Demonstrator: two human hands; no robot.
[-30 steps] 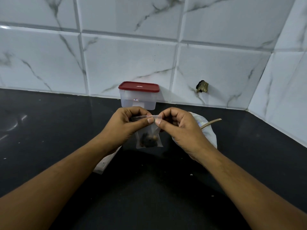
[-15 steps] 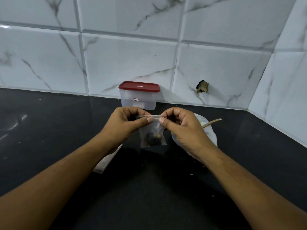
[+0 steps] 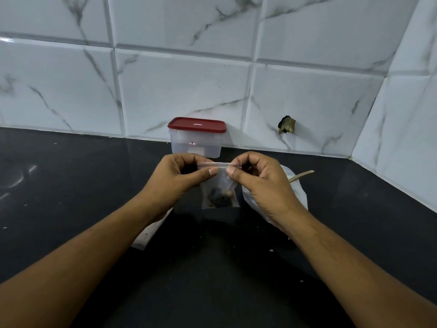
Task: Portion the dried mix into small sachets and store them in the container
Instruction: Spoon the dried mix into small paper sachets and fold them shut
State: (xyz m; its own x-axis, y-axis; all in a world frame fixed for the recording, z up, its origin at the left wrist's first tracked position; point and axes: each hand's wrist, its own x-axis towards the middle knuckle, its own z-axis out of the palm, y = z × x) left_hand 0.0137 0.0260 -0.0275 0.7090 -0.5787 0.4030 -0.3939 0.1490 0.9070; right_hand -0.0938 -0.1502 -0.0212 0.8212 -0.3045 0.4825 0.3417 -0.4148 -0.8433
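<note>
Both hands are raised above the black bench (image 3: 71, 197), close together. Left hand (image 3: 179, 178) and right hand (image 3: 264, 183) each pinch the top zip strip (image 3: 220, 165) of 1 small clear sachet (image 3: 219, 187) between thumb and curled fingers; the thumb tips nearly meet at mid-strip. The sachet hangs upright between the hands, clear of the bench. The dried mix (image 3: 220, 200), dark with a few tan bits, sits in its bottom. Cannot tell whether the strip is sealed.

Container (image 3: 196, 144): clear, red lid (image 3: 197, 124) on, at the back against the tiled wall (image 3: 189, 86), just behind the hands.

White bag (image 3: 300, 195) lies behind the right hand, with a wooden handle (image 3: 303, 174) sticking out of it. A flat white packet (image 3: 149, 233) lies under the left forearm.
</note>
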